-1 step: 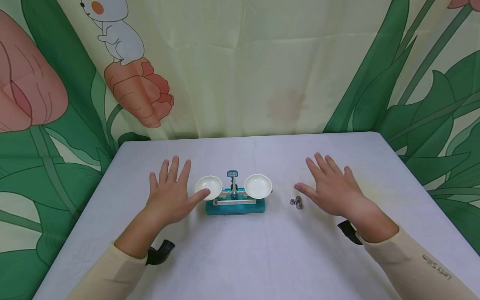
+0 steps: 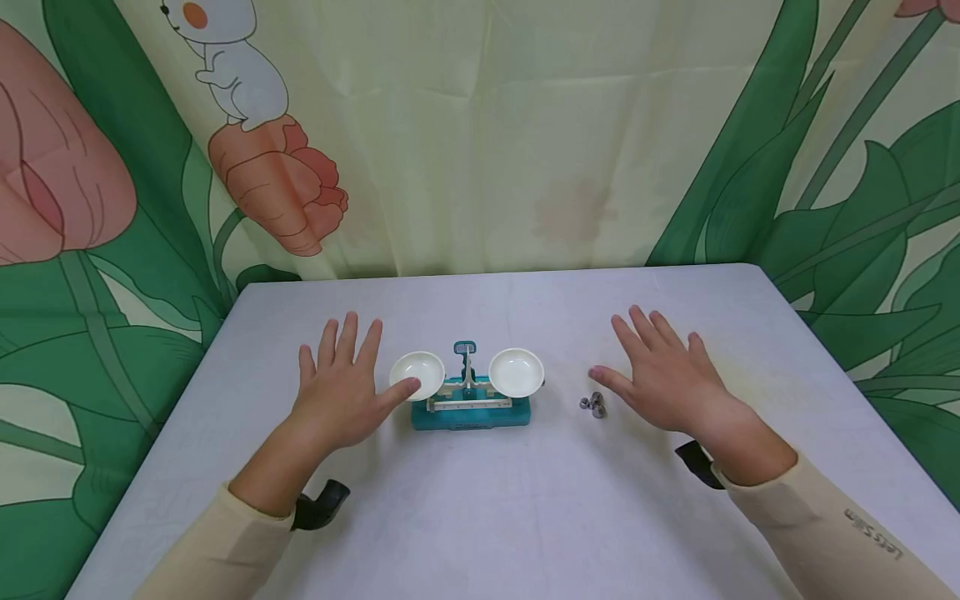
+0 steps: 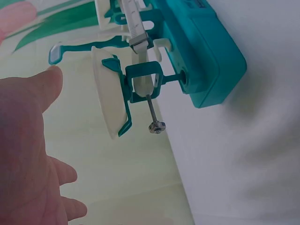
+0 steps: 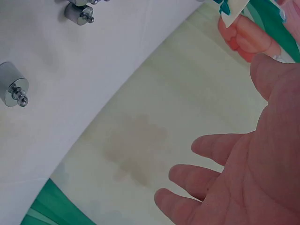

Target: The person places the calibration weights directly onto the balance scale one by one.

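Observation:
A teal balance scale (image 2: 471, 417) stands mid-table, with a white left pan (image 2: 412, 367) and a white right pan (image 2: 517, 372). My left hand (image 2: 337, 408) hovers beside it with fingers spread; its thumb overlaps the left pan in the head view. From the left wrist, the scale's beam end carries a small metal adjusting nut (image 3: 157, 127). Right of the scale sits a small group of metal weights (image 2: 597, 403). Close by them my right hand (image 2: 671, 383) is held with fingers spread and nothing in it. Knobbed cylindrical weights (image 4: 13, 84) show in the right wrist view.
A white cloth covers the table (image 2: 480, 517). Behind it hangs a pale curtain (image 2: 480, 167) printed with leaves, flowers and a rabbit on a carrot. Black wrist straps (image 2: 321, 505) show below both hands, at the beige sleeves (image 2: 225, 550).

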`<state>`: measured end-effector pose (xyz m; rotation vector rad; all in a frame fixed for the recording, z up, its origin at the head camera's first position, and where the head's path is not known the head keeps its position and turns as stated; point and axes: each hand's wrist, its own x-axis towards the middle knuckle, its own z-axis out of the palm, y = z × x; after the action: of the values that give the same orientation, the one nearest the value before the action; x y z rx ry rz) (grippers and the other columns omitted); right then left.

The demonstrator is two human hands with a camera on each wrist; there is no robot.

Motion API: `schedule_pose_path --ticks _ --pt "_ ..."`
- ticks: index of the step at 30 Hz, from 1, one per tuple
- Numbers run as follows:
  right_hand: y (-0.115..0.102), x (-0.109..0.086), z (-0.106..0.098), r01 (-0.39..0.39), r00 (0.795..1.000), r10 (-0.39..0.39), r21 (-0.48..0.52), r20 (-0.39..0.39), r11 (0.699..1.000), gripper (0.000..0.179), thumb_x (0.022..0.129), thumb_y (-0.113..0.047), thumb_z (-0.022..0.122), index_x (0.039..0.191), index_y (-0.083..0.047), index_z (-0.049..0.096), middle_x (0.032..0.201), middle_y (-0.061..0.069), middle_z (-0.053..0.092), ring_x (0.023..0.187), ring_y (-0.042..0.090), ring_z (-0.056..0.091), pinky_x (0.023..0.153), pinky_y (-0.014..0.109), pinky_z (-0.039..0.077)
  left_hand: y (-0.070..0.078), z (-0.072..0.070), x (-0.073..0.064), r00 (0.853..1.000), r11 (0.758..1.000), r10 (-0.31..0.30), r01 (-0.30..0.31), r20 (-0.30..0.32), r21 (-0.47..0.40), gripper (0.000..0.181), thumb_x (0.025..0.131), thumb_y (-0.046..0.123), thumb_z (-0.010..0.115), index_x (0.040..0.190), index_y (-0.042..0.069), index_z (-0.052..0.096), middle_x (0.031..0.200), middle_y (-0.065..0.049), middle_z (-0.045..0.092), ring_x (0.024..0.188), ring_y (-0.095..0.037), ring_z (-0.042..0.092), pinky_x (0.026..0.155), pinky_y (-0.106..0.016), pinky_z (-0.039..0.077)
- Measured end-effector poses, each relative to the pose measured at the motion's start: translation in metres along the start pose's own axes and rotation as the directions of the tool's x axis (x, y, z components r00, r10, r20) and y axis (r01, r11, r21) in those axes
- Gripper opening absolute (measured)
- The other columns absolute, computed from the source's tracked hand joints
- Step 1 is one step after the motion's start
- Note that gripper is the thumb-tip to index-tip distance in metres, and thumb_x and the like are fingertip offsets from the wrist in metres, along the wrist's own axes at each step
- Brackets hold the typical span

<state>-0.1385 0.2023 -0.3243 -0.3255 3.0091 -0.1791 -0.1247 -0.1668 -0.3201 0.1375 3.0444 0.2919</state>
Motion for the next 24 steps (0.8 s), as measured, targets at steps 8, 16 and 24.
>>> schedule_pose_path --ticks 8,16,24 --pt "0.0 0.001 0.001 0.005 1.0 -0.005 0.0 -0.004 1.0 0.088 0.097 -0.058 0.053 0.157 0.0 0.025 0.162 0.029 0.013 0.146 0.051 0.01 0.107 0.077 0.009 -0.003 0.004 0.0 1.0 1.0 0.003 -0.003 0.0 -0.012 0.099 0.092 0.063 0.056 0.159 0.004 0.016 0.163 -0.027 0.0 0.147 -0.049 -0.006 0.111 -0.072 -0.004" --pt "0.003 0.002 0.003 0.009 1.0 -0.008 0.034 -0.012 0.999 0.089 0.097 -0.059 0.051 0.157 0.001 0.023 0.162 0.028 0.012 0.146 0.051 0.01 0.108 0.076 0.008 -0.006 0.007 -0.001 0.999 1.0 0.011 -0.012 -0.03 -0.028 0.098 0.091 0.06 0.06 0.158 0.001 0.019 0.163 -0.029 0.004 0.147 -0.049 -0.002 0.111 -0.072 -0.002" --pt "0.005 0.002 0.008 0.058 0.996 -0.047 0.141 -0.077 0.988 0.091 0.097 -0.058 0.054 0.155 0.005 0.025 0.16 0.028 0.021 0.145 0.049 0.02 0.11 0.072 0.017 -0.011 0.013 -0.001 0.991 0.979 0.056 -0.078 -0.118 -0.189 0.097 0.09 0.049 0.068 0.157 -0.001 0.019 0.161 -0.027 0.014 0.147 -0.048 0.011 0.112 -0.069 0.015"
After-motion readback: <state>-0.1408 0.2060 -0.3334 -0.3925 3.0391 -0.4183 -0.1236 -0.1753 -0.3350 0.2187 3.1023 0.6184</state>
